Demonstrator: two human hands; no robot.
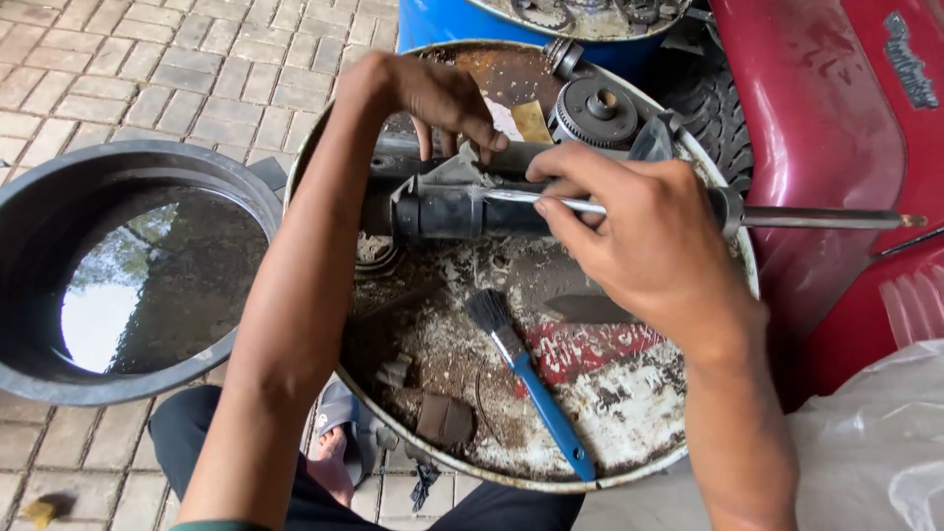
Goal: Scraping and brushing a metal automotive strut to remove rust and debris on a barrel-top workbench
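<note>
A long dark metal shaft assembly (462, 208) lies across the top of a rusty drum (590, 393), its thin rod (826, 218) sticking out to the right. My left hand (442, 98) reaches over from the far side and presses its fingers on the shaft's grey flange. My right hand (639, 236) pinches a slim shiny metal tool (531, 200) whose tip rests along the shaft body. A blue-handled paintbrush (531, 379) lies loose on the drum lid in front of the shaft.
A black tub (29, 216) of dark liquid stands on the brick paving at left. A round gear part (593, 111) sits at the drum's back, behind it a blue drum (442, 20). A red vehicle body (836, 128) and clear plastic bag (875, 442) crowd the right.
</note>
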